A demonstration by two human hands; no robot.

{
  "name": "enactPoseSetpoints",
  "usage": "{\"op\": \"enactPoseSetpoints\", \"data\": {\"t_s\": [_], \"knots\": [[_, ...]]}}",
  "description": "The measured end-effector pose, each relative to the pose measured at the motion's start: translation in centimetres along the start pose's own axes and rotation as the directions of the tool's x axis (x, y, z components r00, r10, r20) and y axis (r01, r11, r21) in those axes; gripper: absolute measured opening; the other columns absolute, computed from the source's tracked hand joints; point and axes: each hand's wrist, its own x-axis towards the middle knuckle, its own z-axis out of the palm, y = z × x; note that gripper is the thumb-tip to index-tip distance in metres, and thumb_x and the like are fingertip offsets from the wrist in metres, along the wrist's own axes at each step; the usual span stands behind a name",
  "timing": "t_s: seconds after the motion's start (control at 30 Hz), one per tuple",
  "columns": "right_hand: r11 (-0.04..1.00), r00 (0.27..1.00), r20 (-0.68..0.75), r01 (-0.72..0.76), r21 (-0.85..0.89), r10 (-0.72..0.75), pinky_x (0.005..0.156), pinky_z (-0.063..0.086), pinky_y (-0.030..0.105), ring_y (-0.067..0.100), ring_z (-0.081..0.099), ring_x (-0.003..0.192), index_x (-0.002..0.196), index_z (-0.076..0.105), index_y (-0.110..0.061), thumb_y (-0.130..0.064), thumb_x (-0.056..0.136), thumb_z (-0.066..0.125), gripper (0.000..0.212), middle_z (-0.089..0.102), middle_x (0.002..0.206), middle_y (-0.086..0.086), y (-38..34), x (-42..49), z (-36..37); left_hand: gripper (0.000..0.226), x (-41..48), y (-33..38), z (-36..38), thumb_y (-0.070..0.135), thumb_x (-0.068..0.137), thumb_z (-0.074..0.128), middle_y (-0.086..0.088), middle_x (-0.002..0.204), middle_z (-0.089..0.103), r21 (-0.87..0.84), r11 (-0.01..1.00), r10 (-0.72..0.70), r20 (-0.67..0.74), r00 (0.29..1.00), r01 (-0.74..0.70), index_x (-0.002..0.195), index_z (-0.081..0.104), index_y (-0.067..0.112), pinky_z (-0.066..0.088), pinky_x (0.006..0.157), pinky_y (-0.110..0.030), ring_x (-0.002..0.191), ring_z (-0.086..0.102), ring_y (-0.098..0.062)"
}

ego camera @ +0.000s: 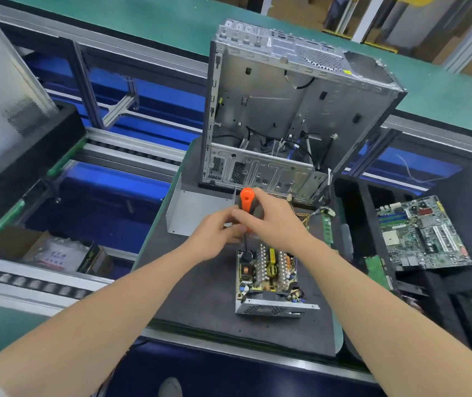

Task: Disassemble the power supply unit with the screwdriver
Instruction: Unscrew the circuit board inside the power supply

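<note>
Okay, head view only. Power supply unit [269, 277] sits on the dark tabletop [197, 285], cover off, circuit board exposed, vented metal end facing the person. Right hand [274, 222] is wrapped round the orange-and-black handle of the screwdriver [246, 199]. The shaft runs down to the unit's far left corner; the tip is not visible. Left hand [214, 236] has its fingers [236, 227] curled at the shaft just under the handle, apparently pinching it to steady it; blurred there.

Handling guess: stiff sheet-metal tray, moderately heavy, edges likely sharp. The board parts (coils, capacitors, heat-sink fins) look fragile, so hold the metal side walls or the vented end, not the components.

Loose grey cover [191, 214] lies just behind the hands. Open computer case [286, 110] stands behind that. Motherboard [424, 233] lies well apart on the right.
</note>
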Motion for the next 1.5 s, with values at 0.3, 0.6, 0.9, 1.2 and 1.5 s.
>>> {"op": "enactPoseSetpoints", "data": {"t_s": [0.3,0.6,0.9,1.2,1.5], "knots": [[0.996,0.989,-0.142,0.058,0.074,-0.047,0.058,0.044,0.029,0.015,0.057,0.064,0.087,0.042,-0.036,-0.052,0.098,0.06,0.026,0.062,0.069,0.002,1.9,0.2,1.1,0.021,0.8,0.8,-0.3,0.024,0.105,0.059,0.013,0.106,0.071,-0.036,0.999,-0.012,0.087,0.996,0.015,0.115,0.065,0.043,0.065,0.09,-0.043,0.104,0.076,-0.017],[0.989,0.984,-0.166,0.085,0.123,-0.065,0.061,0.047,0.025,0.013,0.061,0.07,0.094,0.045,-0.037,-0.051,0.098,0.06,0.021,0.064,0.075,-0.004,2.9,-0.6,1.9,0.018,0.9,0.3,-0.2,0.017,0.106,0.061,-0.011,0.111,0.067,0.004,1.0,0.019,0.103,0.995,-0.019,0.112,0.063,0.035,0.064,0.089,-0.045,0.101,0.074,-0.021],[0.989,0.985,-0.161,0.087,0.119,-0.067,0.06,0.042,0.023,0.013,0.058,0.071,0.091,0.044,-0.034,-0.05,0.099,0.061,0.024,0.062,0.074,-0.003,2.9,-0.8,2.1,0.021,1.0,-0.2,-0.3,0.018,0.105,0.064,-0.013,0.114,0.069,0.058,0.998,0.008,0.109,0.994,-0.014,0.126,0.062,0.016,0.065,0.089,-0.042,0.102,0.074,-0.023],[0.99,0.986,-0.151,0.083,0.118,-0.065,0.06,0.041,0.022,0.014,0.055,0.071,0.092,0.044,-0.029,-0.049,0.098,0.061,0.027,0.06,0.074,-0.003,3.0,-1.0,2.3,0.024,0.9,-0.7,-0.4,0.021,0.103,0.064,-0.008,0.113,0.071,0.086,0.996,0.02,0.095,0.995,-0.029,0.127,0.062,0.019,0.065,0.089,-0.042,0.103,0.074,-0.023],[0.986,0.992,-0.103,0.087,0.143,-0.073,0.06,0.04,0.016,0.012,0.057,0.07,0.089,0.048,-0.03,-0.047,0.096,0.065,0.025,0.063,0.075,-0.007,3.0,-1.3,1.7,0.01,0.7,-0.6,-0.3,0.019,0.102,0.068,0.005,0.102,0.073,0.125,0.99,0.052,0.105,0.993,-0.065,0.108,0.064,0.026,0.063,0.09,-0.039,0.099,0.073,-0.02]]}}
